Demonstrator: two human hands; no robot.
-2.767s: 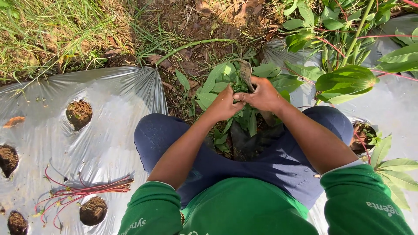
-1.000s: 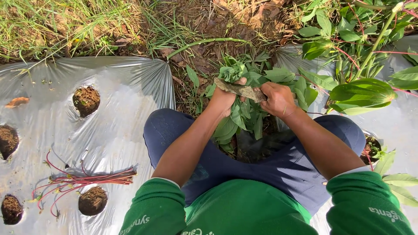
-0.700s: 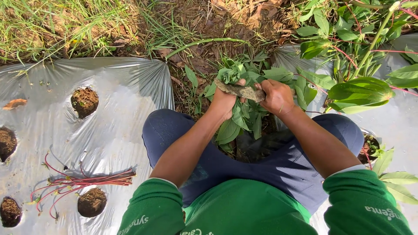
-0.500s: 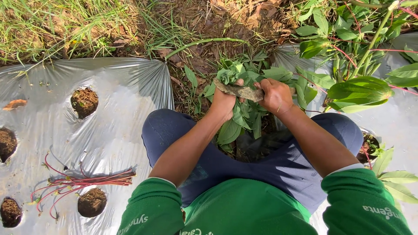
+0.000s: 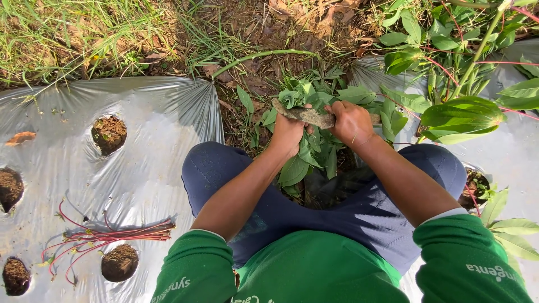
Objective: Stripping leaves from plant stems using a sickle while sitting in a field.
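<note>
We held a bunch of green leafy stems [image 5: 314,112] tight, left hand [image 5: 287,133] and right hand [image 5: 352,122] both clenched on it (a worn brown blade [image 5: 307,115] lay across, leaves not yet cut).

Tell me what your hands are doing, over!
Left hand gripping leafy green plant bunch. Right hand closed on flat brown blade-like tool laid across the bunch. Silver plastic ground sheet alongside, nothing blocking.

Our right hand [image 5: 352,120] hides the knife's [image 5: 306,115] handle, and leaves [image 5: 311,151] cover the stems below our left hand [image 5: 287,133]. The sheet's [image 5: 146,168] left edge cuts two soil holes [image 5: 11,188].
</note>
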